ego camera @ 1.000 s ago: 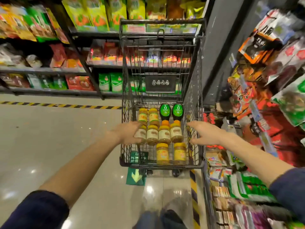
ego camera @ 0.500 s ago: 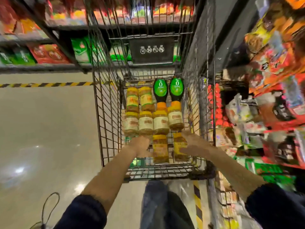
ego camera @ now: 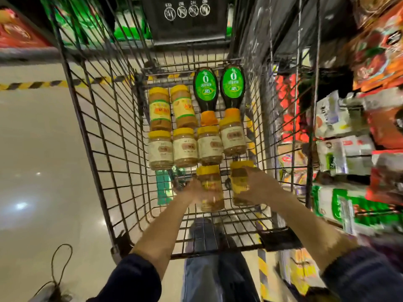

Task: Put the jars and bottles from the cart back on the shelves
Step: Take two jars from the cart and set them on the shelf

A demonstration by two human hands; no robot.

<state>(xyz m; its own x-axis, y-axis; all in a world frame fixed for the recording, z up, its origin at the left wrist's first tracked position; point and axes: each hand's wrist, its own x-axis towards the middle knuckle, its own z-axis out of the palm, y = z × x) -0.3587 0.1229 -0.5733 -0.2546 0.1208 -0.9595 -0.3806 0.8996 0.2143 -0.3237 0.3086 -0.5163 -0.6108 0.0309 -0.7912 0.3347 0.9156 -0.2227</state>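
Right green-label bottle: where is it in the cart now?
Head view: the right green-label bottle lies at the cart's far end, right side, beside its twin bottle, orange cap pointing back at the row of four jars.

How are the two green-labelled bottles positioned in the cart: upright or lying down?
Lying down: both green-labelled bottles rest flat in the cart, orange caps toward the person.

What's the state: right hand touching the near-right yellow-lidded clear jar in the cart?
Touching. Head view: the right hand wraps its fingers round the near-right yellow-lidded clear jar, covering its side.
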